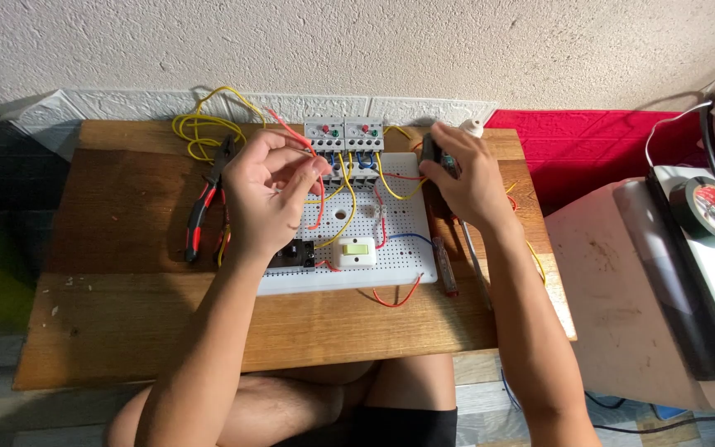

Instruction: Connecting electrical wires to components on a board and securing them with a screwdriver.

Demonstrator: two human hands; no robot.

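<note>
A white perforated board (403, 257) lies on a small wooden table (126, 314). It carries two grey relay-like blocks (343, 136), a white switch (354, 252), a black socket (294, 255) and red, yellow and blue wires. My left hand (268, 186) hovers over the board's left part and pinches a red wire (318, 199) between thumb and fingers. My right hand (467, 178) rests at the board's right edge, closed around a dark tool (432, 151).
Red-handled pliers (206, 201) and a coil of yellow wire (200, 124) lie left of the board. A screwdriver-like tool (445, 269) lies right of it. A roll of black tape (707, 212) sits on a white unit at right. Red cloth (597, 145) lies behind.
</note>
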